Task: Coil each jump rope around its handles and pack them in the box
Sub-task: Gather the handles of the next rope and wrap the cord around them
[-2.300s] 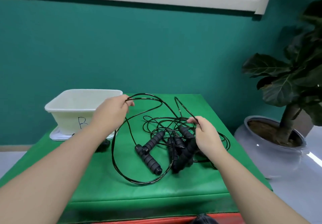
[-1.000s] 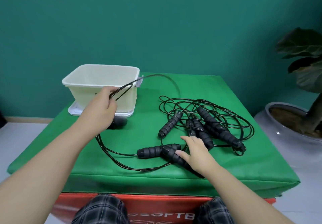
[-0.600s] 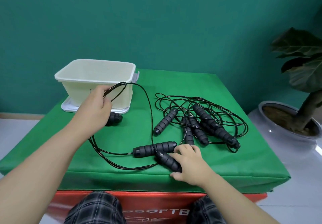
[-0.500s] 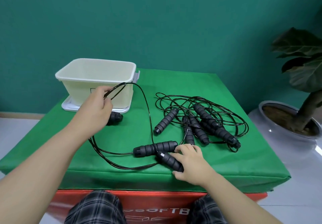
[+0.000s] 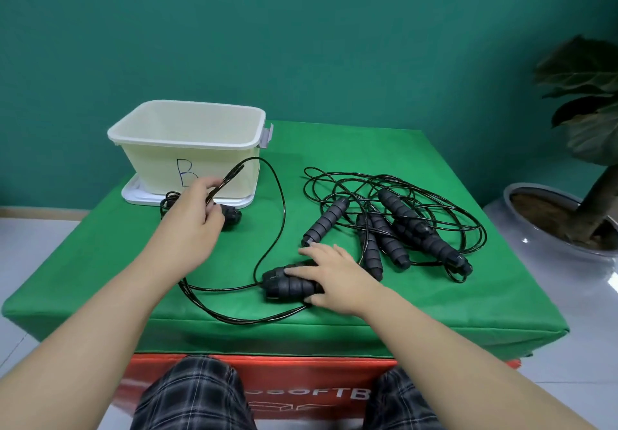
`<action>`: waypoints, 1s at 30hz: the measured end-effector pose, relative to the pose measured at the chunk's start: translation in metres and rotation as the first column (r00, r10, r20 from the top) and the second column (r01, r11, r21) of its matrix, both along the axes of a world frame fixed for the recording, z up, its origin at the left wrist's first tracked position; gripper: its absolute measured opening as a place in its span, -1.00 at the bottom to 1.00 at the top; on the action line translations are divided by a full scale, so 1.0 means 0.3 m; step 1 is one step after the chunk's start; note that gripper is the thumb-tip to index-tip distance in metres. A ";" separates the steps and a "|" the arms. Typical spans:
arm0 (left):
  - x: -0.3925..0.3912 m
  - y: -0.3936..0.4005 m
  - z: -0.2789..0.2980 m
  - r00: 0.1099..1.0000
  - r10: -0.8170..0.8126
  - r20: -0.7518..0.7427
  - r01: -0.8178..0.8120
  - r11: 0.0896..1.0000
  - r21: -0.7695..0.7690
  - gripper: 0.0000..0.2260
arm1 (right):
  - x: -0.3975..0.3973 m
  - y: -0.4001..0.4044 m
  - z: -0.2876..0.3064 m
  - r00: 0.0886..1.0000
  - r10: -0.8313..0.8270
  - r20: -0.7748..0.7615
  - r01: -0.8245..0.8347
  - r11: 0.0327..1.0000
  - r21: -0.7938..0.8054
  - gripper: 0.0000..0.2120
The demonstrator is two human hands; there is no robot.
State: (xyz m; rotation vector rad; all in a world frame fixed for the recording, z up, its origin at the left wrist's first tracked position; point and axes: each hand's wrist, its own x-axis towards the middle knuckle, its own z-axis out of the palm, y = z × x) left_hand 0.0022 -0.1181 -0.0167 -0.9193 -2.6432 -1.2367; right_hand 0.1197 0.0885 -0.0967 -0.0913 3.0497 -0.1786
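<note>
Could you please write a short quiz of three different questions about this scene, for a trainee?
1. True or false: the cream plastic box marked B already holds a coiled rope.
2. Which hand gathers the pair of black foam handles near the front edge of the green padded table? A) left hand B) right hand
3. Fill in: the left hand pinches a folded loop of thin black ___.

Key:
1. False; the inside that shows is bare.
2. B; the right hand lies over them, thumb under, fingers curling on top.
3. Rope; the thin black rope rises in front of the box.
</note>
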 end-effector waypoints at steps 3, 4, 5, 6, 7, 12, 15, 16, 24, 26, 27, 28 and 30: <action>0.014 -0.019 -0.008 1.000 -0.002 0.010 0.002 1.000 0.028 -0.67 | -0.036 -0.027 -0.016 0.995 0.003 0.098 -0.006 0.999 0.031 -0.32; 0.019 -0.025 -0.011 1.000 -0.003 0.021 0.002 0.999 0.045 -0.67 | -0.045 -0.034 -0.020 0.993 -0.012 0.113 0.007 0.999 0.038 -0.28; 0.023 -0.029 -0.017 0.999 -0.003 0.035 0.001 0.998 0.062 -0.67 | -0.052 -0.039 -0.024 0.992 -0.036 0.119 0.030 0.998 0.052 -0.25; 0.026 -0.032 -0.025 0.999 -0.004 0.048 0.000 0.997 0.073 -0.67 | -0.059 -0.044 -0.027 0.990 -0.069 0.120 0.061 0.996 0.071 -0.21; 0.025 -0.033 -0.038 0.999 -0.009 0.054 0.005 0.997 0.074 -0.66 | -0.065 -0.049 -0.028 0.987 -0.111 0.117 0.100 0.991 0.093 -0.20; 0.023 -0.039 -0.095 0.999 -0.022 0.025 0.023 0.999 -0.024 -0.44 | -0.074 -0.059 0.005 0.970 -0.244 0.009 0.240 0.958 0.156 -0.49; 0.027 -0.030 -0.113 0.998 0.003 -0.062 -0.010 0.994 -0.106 -0.35 | -0.052 -0.013 0.055 0.927 -0.360 -0.106 0.363 0.932 0.013 -0.51; 0.033 -0.024 -0.119 0.997 -0.007 -0.074 -0.001 0.994 -0.111 -0.33 | -0.043 0.008 0.075 0.904 -0.404 -0.140 0.400 0.915 -0.051 -0.55; 0.127 0.104 -0.281 0.918 -0.391 0.061 0.386 0.852 -0.355 -0.60 | 0.043 0.136 0.198 0.713 -0.663 -0.227 0.580 0.740 -0.341 -0.60; 0.164 0.142 -0.327 0.895 -0.425 0.135 0.439 0.786 -0.436 -0.58 | 0.064 0.158 0.218 0.662 -0.713 -0.230 0.592 0.686 -0.423 -0.59; 0.178 0.157 -0.347 0.892 -0.429 0.147 0.444 0.762 -0.471 -0.57 | 0.076 0.166 0.228 0.641 -0.730 -0.237 0.593 0.667 -0.451 -0.58; 0.185 0.169 -0.364 0.892 -0.429 0.141 0.438 0.747 -0.500 -0.56 | 0.087 0.174 0.238 0.620 -0.745 -0.245 0.590 0.649 -0.481 -0.58; 0.183 0.181 -0.379 0.899 -0.429 0.087 0.406 0.744 -0.530 -0.58 | 0.110 0.190 0.262 0.576 -0.775 -0.259 0.577 0.610 -0.542 -0.57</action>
